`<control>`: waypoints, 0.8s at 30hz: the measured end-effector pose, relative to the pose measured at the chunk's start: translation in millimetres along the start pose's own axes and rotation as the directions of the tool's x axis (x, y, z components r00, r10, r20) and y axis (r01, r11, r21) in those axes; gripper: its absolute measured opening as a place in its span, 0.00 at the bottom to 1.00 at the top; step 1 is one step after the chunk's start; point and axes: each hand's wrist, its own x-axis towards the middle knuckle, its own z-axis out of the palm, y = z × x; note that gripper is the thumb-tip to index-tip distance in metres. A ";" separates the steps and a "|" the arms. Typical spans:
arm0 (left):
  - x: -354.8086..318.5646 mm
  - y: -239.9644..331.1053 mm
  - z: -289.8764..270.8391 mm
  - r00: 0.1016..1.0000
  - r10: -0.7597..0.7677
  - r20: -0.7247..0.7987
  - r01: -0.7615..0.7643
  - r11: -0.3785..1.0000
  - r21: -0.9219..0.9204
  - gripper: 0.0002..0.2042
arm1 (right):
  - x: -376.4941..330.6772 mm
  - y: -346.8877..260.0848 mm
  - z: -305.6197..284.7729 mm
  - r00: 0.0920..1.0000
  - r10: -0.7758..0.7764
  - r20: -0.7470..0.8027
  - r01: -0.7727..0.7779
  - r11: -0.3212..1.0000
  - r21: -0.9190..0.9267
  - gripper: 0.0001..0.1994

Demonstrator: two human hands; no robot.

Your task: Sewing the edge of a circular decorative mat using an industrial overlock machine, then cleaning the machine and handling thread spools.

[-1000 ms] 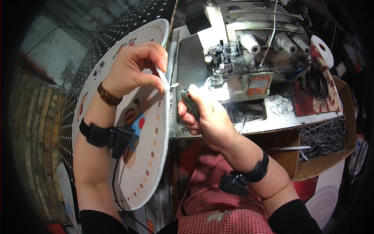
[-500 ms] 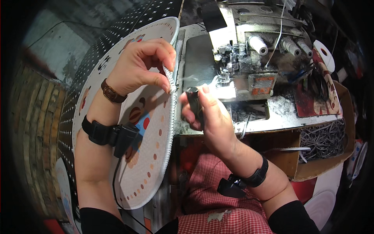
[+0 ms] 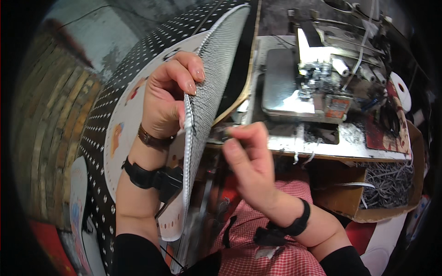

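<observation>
A round cloth mat (image 3: 216, 60) with a white overlocked rim is tilted up in front of me, its grey ribbed underside turned to the right. My left hand (image 3: 168, 89) grips its near rim, thumb on one side and fingers on the other. Just right of that rim, my right hand (image 3: 251, 161) is closed with thumb and forefinger pinched round a small black cylinder (image 3: 225, 136), which looks like a lighter; the fingers hide most of it. A gap shows between this hand and the mat. Dark thread ends hang on the rim below my left thumb.
An overlock sewing machine (image 3: 317, 76) stands lit on the worktable (image 3: 285, 145) at the right. Below it is a cardboard box (image 3: 391, 209) of grey trimmings. Another printed mat (image 3: 138, 106) lies on the black dotted surface (image 3: 103, 161) at left, and one more mat (image 3: 79, 202) is farther left.
The mat has been turned so its underside shows instead of its printed face. My right hand has rotated at the wrist with the lighter, and the view has shifted left.
</observation>
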 end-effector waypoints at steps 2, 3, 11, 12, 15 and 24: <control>-14.4 14.9 0.4 1.000 0.030 0.006 -0.028 0.981 -0.193 0.19 | -4.0 -11.3 0.2 0.997 0.066 -0.042 -0.066 0.998 -0.001 0.07; -20.8 24.7 0.4 1.000 0.008 0.015 -0.005 0.970 -0.243 0.18 | -6.3 -21.0 0.4 0.991 0.129 -0.018 -0.128 0.991 0.050 0.07; -64.5 71.0 8.7 0.998 0.045 -0.037 -0.051 0.985 -0.165 0.21 | -23.9 -56.5 31.5 0.985 -0.010 0.173 0.006 1.000 0.021 0.13; -67.8 77.3 10.3 0.998 0.047 -0.042 -0.053 0.985 -0.166 0.21 | -27.4 -60.3 35.5 0.976 -0.043 0.212 0.041 0.999 0.014 0.15; -75.2 88.8 16.2 0.999 0.046 0.012 -0.046 0.999 -0.026 0.21 | -35.2 -62.7 41.6 0.981 0.041 0.188 -0.051 0.997 0.049 0.16; -124.0 106.7 105.1 0.849 -0.444 0.287 0.296 0.849 0.439 0.25 | -72.7 -49.1 -60.8 0.894 0.403 -0.198 -0.392 0.915 0.090 0.11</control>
